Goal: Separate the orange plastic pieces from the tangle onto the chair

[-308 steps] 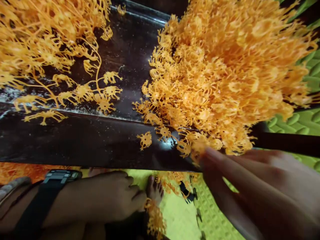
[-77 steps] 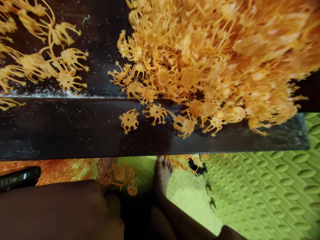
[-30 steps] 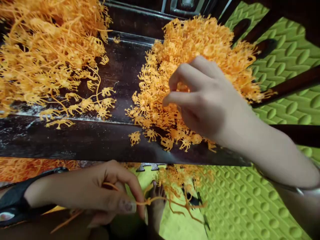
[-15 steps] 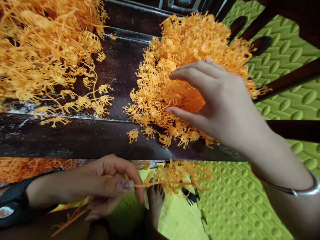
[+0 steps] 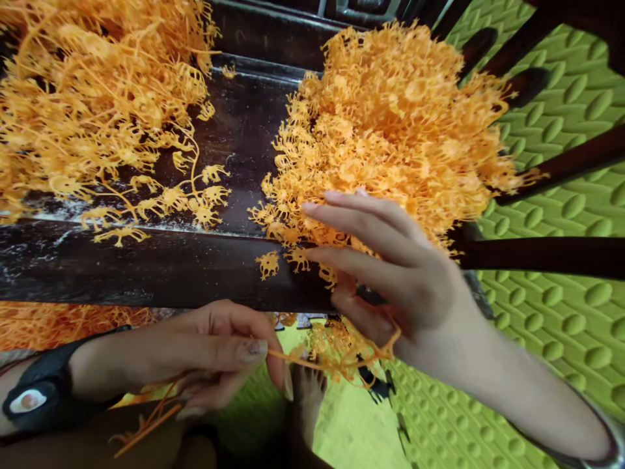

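Note:
My left hand (image 5: 205, 355) is closed below the dark wooden ledge (image 5: 146, 267), pinching a thin orange plastic strand (image 5: 336, 355) with small spidery pieces on it. The strand runs right to the underside of my right hand (image 5: 405, 286). That hand has its fingers stretched out, close together, over the front edge of a big heap of loose orange spidery pieces (image 5: 390, 124) on the ledge. Its thumb is hidden. A few single pieces (image 5: 268, 264) lie by its fingertips.
A second heap of orange pieces still joined on strands (image 5: 88, 98) lies at the left of the ledge. Green embossed mats (image 5: 551, 312) cover the floor. Dark bars (image 5: 547, 254) cross at right. A bare foot (image 5: 307, 397) is below. A black watch (image 5: 34, 397) is on my left wrist.
My right hand has left the top of the right heap and come down to its front edge, fingers straightened, meeting the strand. My left hand keeps its pinch.

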